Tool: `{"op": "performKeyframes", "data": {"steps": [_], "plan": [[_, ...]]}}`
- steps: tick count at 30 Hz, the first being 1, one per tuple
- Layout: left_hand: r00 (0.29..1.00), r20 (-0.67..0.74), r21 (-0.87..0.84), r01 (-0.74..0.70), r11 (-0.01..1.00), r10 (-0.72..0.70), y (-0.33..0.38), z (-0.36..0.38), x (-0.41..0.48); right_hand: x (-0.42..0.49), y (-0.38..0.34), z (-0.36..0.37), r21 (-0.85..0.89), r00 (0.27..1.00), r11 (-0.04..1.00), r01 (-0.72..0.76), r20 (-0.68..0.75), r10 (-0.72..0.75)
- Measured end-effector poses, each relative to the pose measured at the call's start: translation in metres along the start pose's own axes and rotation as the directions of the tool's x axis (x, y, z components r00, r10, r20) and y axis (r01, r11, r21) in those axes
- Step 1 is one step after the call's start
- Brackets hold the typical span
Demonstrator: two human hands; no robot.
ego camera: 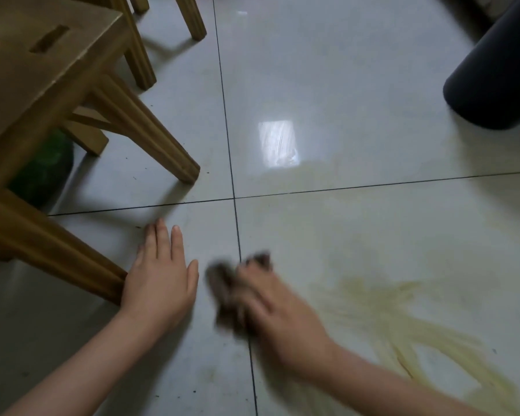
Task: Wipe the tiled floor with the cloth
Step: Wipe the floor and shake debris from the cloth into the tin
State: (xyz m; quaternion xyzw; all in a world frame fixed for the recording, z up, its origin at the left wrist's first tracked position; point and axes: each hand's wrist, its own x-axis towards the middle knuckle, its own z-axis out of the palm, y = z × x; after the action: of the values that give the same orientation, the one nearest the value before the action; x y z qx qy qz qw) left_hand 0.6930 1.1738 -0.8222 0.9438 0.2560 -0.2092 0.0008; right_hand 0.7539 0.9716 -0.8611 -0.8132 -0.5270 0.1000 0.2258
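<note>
Grip: right hand (270, 307) is pressing the dark cloth (222, 292) down; blur is hiding whether its fingers are curling round it.
Left hand (159, 274): lying flat, fingers straight, beside a wooden stool leg (72, 262).
Cloth: sitting on a grout line (237, 235) of the tiled floor (342, 85).
Room: yellowish smear (403, 325) spreading rightward; dark bin (493, 70) standing well apart.

I note glossy pale tiled floor (342, 85), dark grout lines (373, 183) crossing mid-scene. Yellowish smear (403, 325) near right. Wooden stool (42, 70) stands left; dark bin (493, 73) far right. Brown cloth (222, 289) near centre, blurred.
</note>
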Motion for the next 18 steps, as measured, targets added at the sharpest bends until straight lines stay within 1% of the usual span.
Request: {"op": "performKeyframes", "data": {"steps": [1,2,3,4,5,6,7,8,9,10,11,12,13,14,15,16,17,18], "plan": [[1.000,0.005,-0.005,-0.005,1.000,0.005,-0.001,-0.002,0.000,-0.023,-0.001,-0.003,-0.012,0.985,0.988,0.152,0.086,-0.150],[1.000,0.012,-0.019,-0.006,1.000,0.006,-0.002,-0.004,-0.001,-0.033,0.007,-0.013,0.010,0.955,0.968,0.250,0.162,-0.248],[1.000,0.019,-0.026,-0.005,1.000,0.006,-0.002,-0.006,-0.001,-0.032,0.022,-0.027,0.017,0.929,0.954,0.299,0.223,-0.295],[1.000,0.022,-0.025,-0.004,1.000,0.005,-0.001,-0.008,-0.001,-0.023,0.041,-0.044,0.005,0.929,0.954,0.300,0.225,-0.294],[1.000,0.024,-0.012,0.000,1.000,0.000,0.000,-0.009,-0.001,-0.008,0.063,-0.059,-0.027,0.947,0.962,0.273,0.185,-0.264],[1.000,0.019,0.004,0.008,1.000,-0.008,0.001,-0.009,-0.001,0.009,0.088,-0.072,-0.095,0.978,0.978,0.183,0.115,-0.172],[1.000,0.005,0.015,0.017,1.000,-0.017,0.002,-0.009,-0.002,0.026,0.112,-0.084,-0.148,1.000,0.989,0.004,0.031,0.000],[1.000,-0.015,0.022,0.021,1.000,-0.020,0.005,-0.008,-0.003,0.040,0.132,-0.093,-0.169,0.981,0.967,-0.193,-0.044,0.188],[0.999,-0.044,0.021,0.014,1.000,-0.013,0.008,-0.008,-0.003,0.049,0.144,-0.098,-0.156,0.941,0.929,-0.336,-0.106,0.322],[0.997,-0.075,0.017,-0.009,1.000,0.010,0.012,-0.007,-0.003,0.053,0.145,-0.097,-0.131,0.900,0.895,-0.427,-0.156,0.407],[0.994,-0.098,0.003,-0.041,0.999,0.041,0.016,-0.006,-0.003,0.052,0.138,-0.087,-0.100,0.870,0.874,-0.476,-0.200,0.451],[0.992,-0.104,-0.025,-0.077,0.997,0.074,0.022,-0.005,-0.004,0.045,0.122,-0.073,-0.089,0.858,0.866,-0.491,-0.222,0.463],[0.989,-0.100,-0.056,-0.117,0.991,0.111,0.029,-0.005,-0.004,0.030,0.104,-0.058,-0.071,0.865,0.882,-0.465,-0.249,0.436],[0.985,-0.094,-0.086,-0.154,0.984,0.146,0.039,-0.004,-0.004,0.007,0.081,-0.046,-0.056,0.890,0.910,-0.410,-0.245,0.386],[0.982,-0.083,-0.109,-0.179,0.978,0.171,0.049,-0.003,-0.003,-0.019,0.055,-0.038,-0.055,0.932,0.946,-0.320,-0.199,0.303],[0.980,-0.065,-0.125,-0.197,0.972,0.190,0.060,-0.003,-0.002,-0.044,0.034,-0.034,-0.052,0.974,0.977,-0.208,-0.103,0.202],[0.978,-0.038,-0.131,-0.210,0.969,0.207,0.070,-0.003,-0.002,-0.068,0.024,-0.035,-0.062,0.997,0.995,-0.079,-0.003,0.079],[0.976,0.001,-0.134,-0.216,0.967,0.218,0.079,-0.003,-0.003,-0.074,0.024,-0.037,-0.037,0.994,0.999,0.011,0.106,-0.007]]}}
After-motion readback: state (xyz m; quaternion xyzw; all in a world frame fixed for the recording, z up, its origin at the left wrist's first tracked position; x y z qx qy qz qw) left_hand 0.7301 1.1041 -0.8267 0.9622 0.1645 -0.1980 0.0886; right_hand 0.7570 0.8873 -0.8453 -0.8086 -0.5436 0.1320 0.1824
